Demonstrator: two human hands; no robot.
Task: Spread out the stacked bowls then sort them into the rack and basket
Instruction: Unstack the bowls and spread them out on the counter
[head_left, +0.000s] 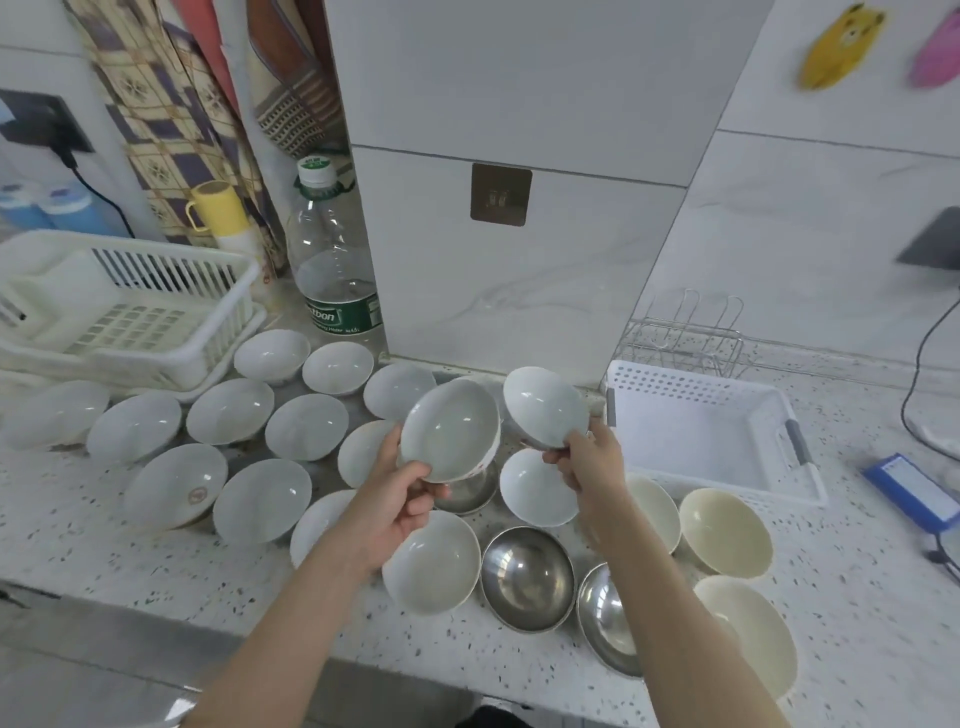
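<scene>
A person's left hand (402, 499) grips a pale white bowl (449, 428) by its near rim, thumb curled over the edge, holding it tilted above the speckled countertop (156, 566). At two o'clock from it, the right hand (587, 462) pinches the lower rim of a second white bowl (544, 408), also raised and tipped toward the camera. The two lifted bowls sit just beside each other, not visibly touching.

Below the hands, bowls lie spread across the counter: a run of white ones reaches toward nine o'clock, among them one bearing a round printed mark (176, 486). Toward five o'clock stand steel bowls (527, 577) and cream bowls (724, 530), set close together.

A white perforated basket (691, 410) rests at three o'clock from the hands, a wire rack (685, 338) just behind it against the tiled wall. At ten o'clock sits a cream plastic dish drainer (119, 306), with a large clear water bottle (332, 254) at eleven o'clock beside the white pillar (519, 260). A blue box (911, 491) lies at the counter's far right.
</scene>
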